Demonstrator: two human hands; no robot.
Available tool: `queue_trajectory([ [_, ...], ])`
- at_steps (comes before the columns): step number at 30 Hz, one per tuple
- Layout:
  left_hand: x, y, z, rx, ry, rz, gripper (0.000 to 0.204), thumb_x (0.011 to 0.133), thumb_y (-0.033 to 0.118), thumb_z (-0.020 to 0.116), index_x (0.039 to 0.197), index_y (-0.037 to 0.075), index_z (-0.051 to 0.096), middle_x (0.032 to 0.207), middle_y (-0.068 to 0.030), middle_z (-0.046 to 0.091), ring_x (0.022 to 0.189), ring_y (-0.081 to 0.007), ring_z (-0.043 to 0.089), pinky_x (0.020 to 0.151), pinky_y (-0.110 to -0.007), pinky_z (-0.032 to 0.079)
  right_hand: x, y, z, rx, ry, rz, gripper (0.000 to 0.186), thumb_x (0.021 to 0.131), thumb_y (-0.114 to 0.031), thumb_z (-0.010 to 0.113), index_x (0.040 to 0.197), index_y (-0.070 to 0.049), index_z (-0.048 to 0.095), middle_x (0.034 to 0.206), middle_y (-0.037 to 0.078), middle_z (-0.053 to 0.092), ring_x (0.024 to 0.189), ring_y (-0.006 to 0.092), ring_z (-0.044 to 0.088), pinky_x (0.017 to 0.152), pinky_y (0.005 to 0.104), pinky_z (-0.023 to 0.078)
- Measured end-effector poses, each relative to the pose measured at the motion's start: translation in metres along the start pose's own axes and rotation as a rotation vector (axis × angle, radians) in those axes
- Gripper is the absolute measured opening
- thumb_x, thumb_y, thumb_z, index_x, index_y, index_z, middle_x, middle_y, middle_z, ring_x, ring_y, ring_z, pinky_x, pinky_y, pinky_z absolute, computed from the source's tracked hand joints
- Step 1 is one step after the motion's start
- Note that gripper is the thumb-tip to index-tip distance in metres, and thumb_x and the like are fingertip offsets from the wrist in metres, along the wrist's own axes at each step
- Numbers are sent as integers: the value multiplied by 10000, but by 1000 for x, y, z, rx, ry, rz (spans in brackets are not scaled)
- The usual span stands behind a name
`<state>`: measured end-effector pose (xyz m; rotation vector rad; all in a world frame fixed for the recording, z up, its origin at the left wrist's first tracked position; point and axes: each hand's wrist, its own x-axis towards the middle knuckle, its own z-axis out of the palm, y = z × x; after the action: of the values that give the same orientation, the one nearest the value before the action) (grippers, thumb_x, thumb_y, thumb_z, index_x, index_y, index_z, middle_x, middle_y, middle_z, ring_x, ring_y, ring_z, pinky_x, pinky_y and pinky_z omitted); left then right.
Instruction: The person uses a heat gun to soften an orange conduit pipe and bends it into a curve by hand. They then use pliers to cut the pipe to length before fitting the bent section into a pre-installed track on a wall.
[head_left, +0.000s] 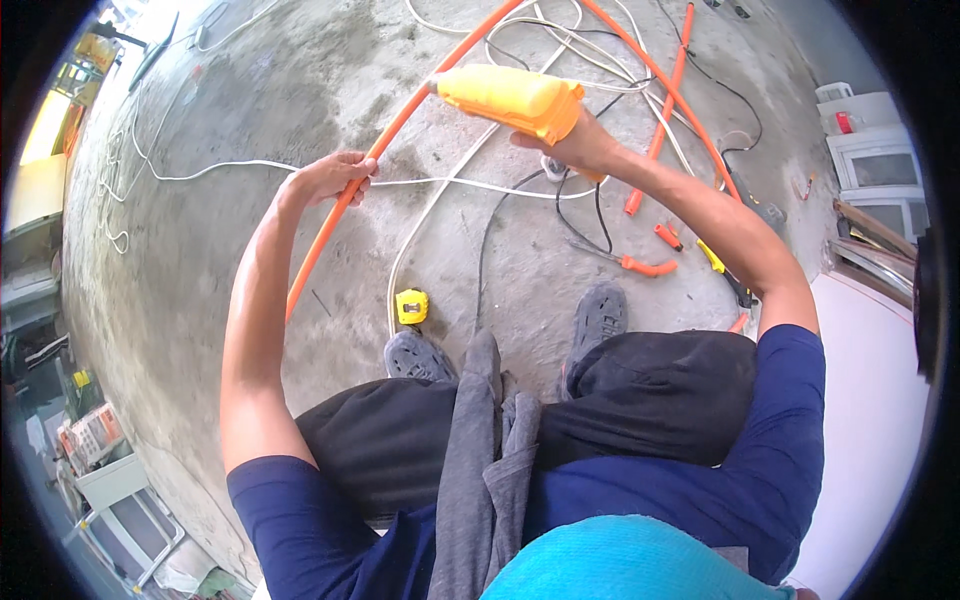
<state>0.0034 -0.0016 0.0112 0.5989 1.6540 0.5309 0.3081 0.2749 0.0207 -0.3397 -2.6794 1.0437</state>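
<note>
Wearing one turquoise cap [620, 560], nearest the camera at the lower edge, and crouching over a grey concrete floor [250, 110]. Facing a tangle of white cables [230, 162] and black cables [487, 250], overlapping too much for a sure count. Holding a long orange pipe [390, 133] aslant, left of centre, and curling the left hand [325, 178] closed around it. Seeing another orange run [693, 120] at upper right; being unable to tell whether joined to the held pipe beyond the top edge. Seeing also one loose, straight orange length [681, 50]. Gripping one yellow gun-shaped tool [515, 100] in the closed right hand [588, 145], with some fingers hidden. Aiming its nozzle at the pipe, touching or nearly so. Probably heating the pipe at that spot, judging by the pose; likely needing next a steady left grip and an even sweep of the nozzle. Counting two grey shoes [600, 325], one yellow-handled tool [711, 256] at right, one yellow tape measure [411, 306] just beside the left shoe, and at least two short orange offcuts [650, 268], one curving.
</note>
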Motion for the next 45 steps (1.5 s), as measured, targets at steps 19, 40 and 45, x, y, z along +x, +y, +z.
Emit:
queue_trajectory([
  [19, -2, -1, 3, 49, 67, 21, 291, 1062, 394, 577, 949, 127, 552, 769, 16, 563, 681, -110, 553, 674, -309, 504, 39, 67, -76, 255, 230, 332, 334, 869, -372, 807, 897, -74, 658, 651, -32, 581, 576, 73, 550, 536, 276, 448],
  [40, 1, -5, 0, 1, 65, 16, 296, 1051, 391, 596, 978, 107, 556, 788, 15, 556, 682, -105, 550, 697, -307, 532, 3, -13, 8, 129, -77, -9, 509, 862, -340, 820, 1265, -100, 623, 1083, 105, 736, 1020, 223, 709, 883, 367, 556],
  [45, 6, -13, -6, -67, 8, 12, 299, 1039, 379, 622, 950, 104, 544, 764, 6, 571, 672, -118, 569, 692, -314, 535, 2, -14, 1, 108, -122, 66, 507, 866, -352, 814, 1267, -103, 629, 1104, 105, 738, 1041, 243, 712, 906, 378, 551],
])
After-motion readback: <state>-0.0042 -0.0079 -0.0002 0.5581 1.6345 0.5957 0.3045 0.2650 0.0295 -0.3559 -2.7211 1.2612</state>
